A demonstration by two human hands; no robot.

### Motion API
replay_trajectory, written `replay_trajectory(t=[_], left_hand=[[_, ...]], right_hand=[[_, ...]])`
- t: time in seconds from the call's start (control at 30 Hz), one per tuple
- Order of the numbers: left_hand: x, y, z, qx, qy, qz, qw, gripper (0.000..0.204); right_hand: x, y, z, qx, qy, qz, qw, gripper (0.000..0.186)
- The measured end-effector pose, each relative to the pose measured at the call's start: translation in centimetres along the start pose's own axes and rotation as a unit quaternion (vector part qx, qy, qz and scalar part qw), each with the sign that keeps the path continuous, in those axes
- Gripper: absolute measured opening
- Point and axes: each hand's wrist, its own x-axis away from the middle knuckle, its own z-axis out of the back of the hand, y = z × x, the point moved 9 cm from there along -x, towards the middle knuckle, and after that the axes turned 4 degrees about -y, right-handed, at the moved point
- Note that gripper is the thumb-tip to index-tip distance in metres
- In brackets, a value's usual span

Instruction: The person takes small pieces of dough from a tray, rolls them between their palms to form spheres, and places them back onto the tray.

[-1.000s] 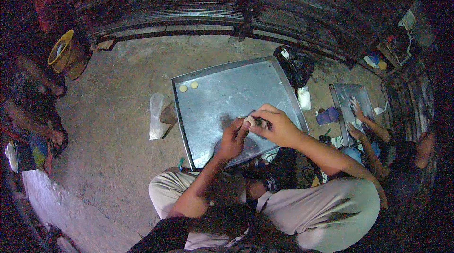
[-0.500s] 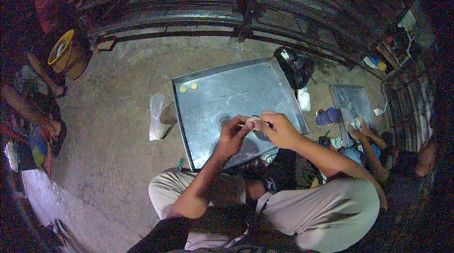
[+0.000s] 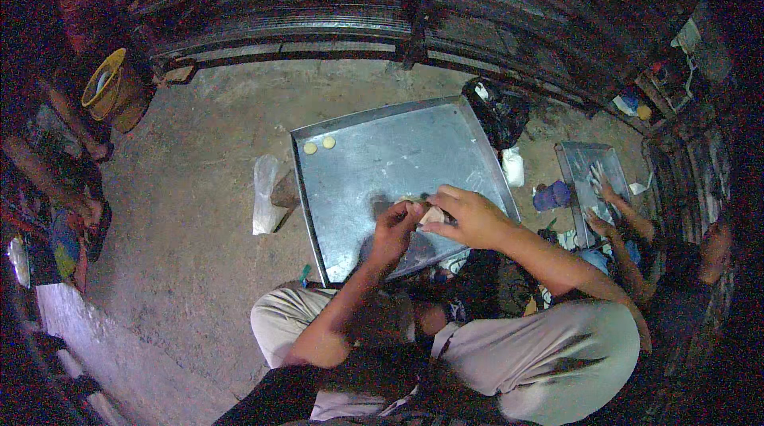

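Observation:
Both my hands are over the near part of a large metal tray (image 3: 382, 151). Between them is a small pale piece of dough (image 3: 432, 216), partly hidden by the fingers. My left hand (image 3: 395, 229) pinches its left side with thumb and fingertips. My right hand (image 3: 473, 217) grips the other side, the thumb lying below the dough and the fingers bent over it. Two small round pale-yellow dough pieces (image 3: 329, 142) lie flat in the tray's far left corner, away from my hands.
A co-worker's hands (image 3: 602, 183) are over a smaller metal tray (image 3: 614, 163) at right. Nearby are a purple container (image 3: 551, 196), a white bag (image 3: 512, 167) and a black plastic bag (image 3: 500, 120). Left are a clear plastic bag (image 3: 265, 194) and yellow bucket (image 3: 105, 85); metal racks (image 3: 278, 12) stand behind.
My fingers have shifted on the dough, with my right thumb lower and more of the dough showing. The co-worker's hands have moved apart, one reaching farther over the smaller tray.

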Motion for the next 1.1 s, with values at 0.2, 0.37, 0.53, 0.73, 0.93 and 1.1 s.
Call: replay_trajectory(t=[0.2, 0.37, 0.53, 0.73, 0.93, 1.1], left_hand=[[-0.1, 0.7, -0.8, -0.033, -0.033, -0.01, 0.999, 0.029], [0.3, 2.2, -2.0, -0.052, -0.063, -0.014, 0.997, 0.031], [0.0, 1.0, -0.8, -0.114, -0.041, 0.006, 0.993, 0.029], [-0.1, -0.8, 1.3, -0.119, 0.053, 0.011, 0.991, 0.033], [-0.3, -2.0, 1.2, -0.054, 0.067, 0.023, 0.996, 0.042], [-0.6, -0.7, 0.3, -0.128, 0.017, -0.001, 0.992, 0.042]], right_hand=[[0.5, -0.2, -0.3, 0.04, 0.005, 0.007, 0.999, 0.027], [0.3, 1.3, -0.8, 0.043, -0.025, -0.02, 0.999, 0.031], [0.9, 2.1, -1.5, 0.006, 0.003, -0.036, 0.999, 0.026], [0.7, 1.6, -0.4, -0.077, 0.044, -0.091, 0.992, 0.028], [0.5, 1.2, 0.3, -0.086, 0.086, -0.072, 0.99, 0.024], [0.8, 1.0, 0.7, -0.024, 0.078, -0.04, 0.996, 0.017]])
